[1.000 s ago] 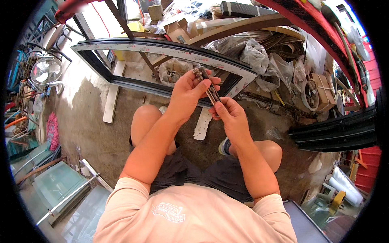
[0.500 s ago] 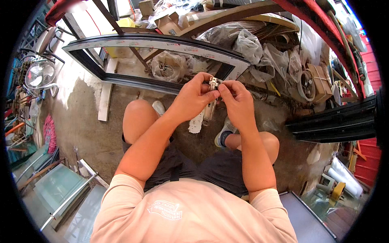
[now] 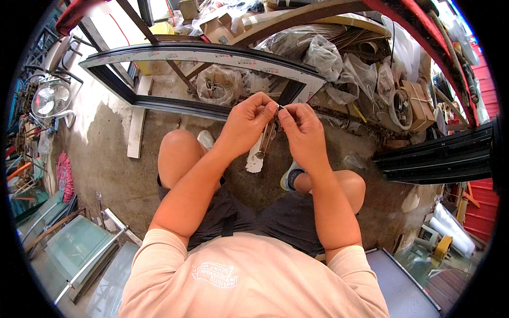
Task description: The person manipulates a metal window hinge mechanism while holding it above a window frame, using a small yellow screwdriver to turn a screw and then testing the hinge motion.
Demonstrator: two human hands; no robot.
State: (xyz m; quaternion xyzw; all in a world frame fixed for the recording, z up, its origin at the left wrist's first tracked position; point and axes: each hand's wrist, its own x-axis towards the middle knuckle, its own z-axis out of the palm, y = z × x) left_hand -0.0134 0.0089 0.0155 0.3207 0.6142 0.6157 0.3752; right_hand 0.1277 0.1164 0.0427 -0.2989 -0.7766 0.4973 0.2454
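Note:
In front of me my left hand (image 3: 249, 122) and my right hand (image 3: 305, 130) are closed, thumbs against fingers, with their tips almost meeting. A slim metal window hinge (image 3: 269, 139) hangs down between them, its upper end hidden by my fingers. A small dark piece shows between the fingertips, too small to make out. Behind the hinge a white strip (image 3: 254, 161) with a rough end points toward me. Just beyond my hands a black window frame (image 3: 185, 109) with printed protective film lies raised at a slant.
Bagged materials (image 3: 323, 58) and a cardboard box (image 3: 416, 106) crowd the far side. Black profiles (image 3: 435, 153) jut in from the right. At left are a fan (image 3: 51, 99), a pink mop (image 3: 64, 177) and glass panes (image 3: 79, 246). A white board (image 3: 137, 132) runs under the frame.
Both hands have shifted slightly left and up. The hinge's bright upper end, visible before, is now covered by my fingers, and its lower end has swung a little left.

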